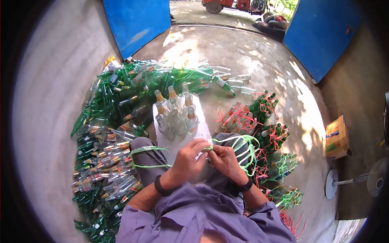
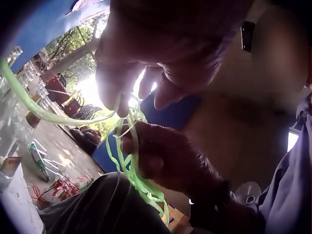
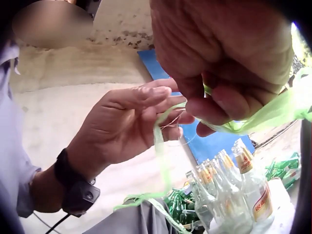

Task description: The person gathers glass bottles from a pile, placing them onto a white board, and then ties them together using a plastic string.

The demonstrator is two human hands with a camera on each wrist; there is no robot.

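We see the right hand (image 1: 227,161) pinching crinkled green plastic ribbon (image 3: 273,113), which loops out over both knees (image 1: 142,144); the left hand (image 1: 187,159) touches it, though we cannot tell whether its fingers grip. Beyond, nine clear, long-necked glass bottles (image 1: 178,123) stand three by three on one white slab (image 1: 204,127). Farther off we find heaped green bottles (image 1: 107,95), then two blue door panels (image 1: 137,24).

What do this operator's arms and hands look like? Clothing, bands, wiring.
Left hand and right hand are gloveless. Each wrist wears a black band: left wristband, right wristband. The left one carries a small, boxy black camera, with a thin black cable below it. Loose purple-grey cloth sleeves leave the forearms partly bare.
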